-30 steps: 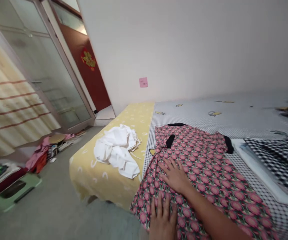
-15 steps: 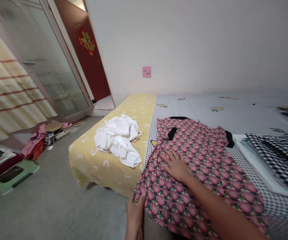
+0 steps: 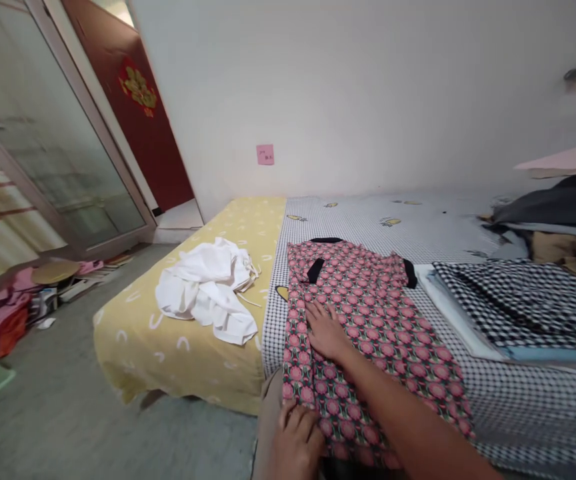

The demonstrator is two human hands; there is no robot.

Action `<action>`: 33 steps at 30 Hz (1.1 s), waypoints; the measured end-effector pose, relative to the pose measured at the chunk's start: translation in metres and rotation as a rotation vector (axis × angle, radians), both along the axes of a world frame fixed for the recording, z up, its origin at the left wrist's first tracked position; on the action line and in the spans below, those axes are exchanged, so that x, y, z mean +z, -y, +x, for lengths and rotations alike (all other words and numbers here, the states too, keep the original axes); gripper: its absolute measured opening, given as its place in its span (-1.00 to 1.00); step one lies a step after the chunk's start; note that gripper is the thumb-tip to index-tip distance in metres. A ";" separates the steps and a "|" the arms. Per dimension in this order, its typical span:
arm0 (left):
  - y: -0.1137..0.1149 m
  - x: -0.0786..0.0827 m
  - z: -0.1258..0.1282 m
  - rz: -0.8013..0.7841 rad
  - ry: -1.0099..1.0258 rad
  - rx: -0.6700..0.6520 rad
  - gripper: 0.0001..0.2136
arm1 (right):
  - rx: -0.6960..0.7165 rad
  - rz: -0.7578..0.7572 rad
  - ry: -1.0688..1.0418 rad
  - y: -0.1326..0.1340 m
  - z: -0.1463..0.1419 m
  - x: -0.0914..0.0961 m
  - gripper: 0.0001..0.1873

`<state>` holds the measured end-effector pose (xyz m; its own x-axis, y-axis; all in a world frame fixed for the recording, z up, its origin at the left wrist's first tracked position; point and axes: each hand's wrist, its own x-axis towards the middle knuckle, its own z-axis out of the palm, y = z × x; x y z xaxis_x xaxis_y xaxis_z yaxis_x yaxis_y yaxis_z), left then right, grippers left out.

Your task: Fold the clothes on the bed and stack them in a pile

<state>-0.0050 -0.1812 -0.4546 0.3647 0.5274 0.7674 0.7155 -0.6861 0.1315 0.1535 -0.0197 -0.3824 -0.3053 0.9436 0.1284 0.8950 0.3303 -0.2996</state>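
Two hands lay on a short-sleeved floral dress (image 3: 373, 320) spread flat on the checked bedsheet (image 3: 528, 413): the right hand (image 3: 324, 330), grip spread, pressed it down; the left hand (image 3: 295, 443) curled at its lower edge, any pinch unclear.

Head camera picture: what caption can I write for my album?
A right hand rests on a pink flowered dress on a checked bedsheet, left hand at its edge.

The right hand (image 3: 324, 331) rests on a pink floral dress (image 3: 368, 313), the left hand (image 3: 295, 445) at its hem.
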 end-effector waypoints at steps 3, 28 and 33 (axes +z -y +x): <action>0.007 0.009 -0.004 -0.054 -0.091 0.058 -0.66 | -0.066 -0.048 -0.173 -0.008 0.001 0.008 -0.36; 0.026 0.025 0.001 -0.395 0.172 0.381 -0.22 | -0.350 -0.858 -1.395 0.125 -0.011 -0.024 -0.55; 0.022 0.034 0.008 -0.594 0.259 0.566 -0.11 | -0.241 -0.774 -1.477 0.127 -0.021 -0.007 -0.52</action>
<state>0.0033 -0.2034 -0.4210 -0.2231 0.9174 0.3296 0.8273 -0.0006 0.5617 0.1327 -0.1466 -0.3895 -0.2050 0.9214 -0.3302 -0.2758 -0.3781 -0.8837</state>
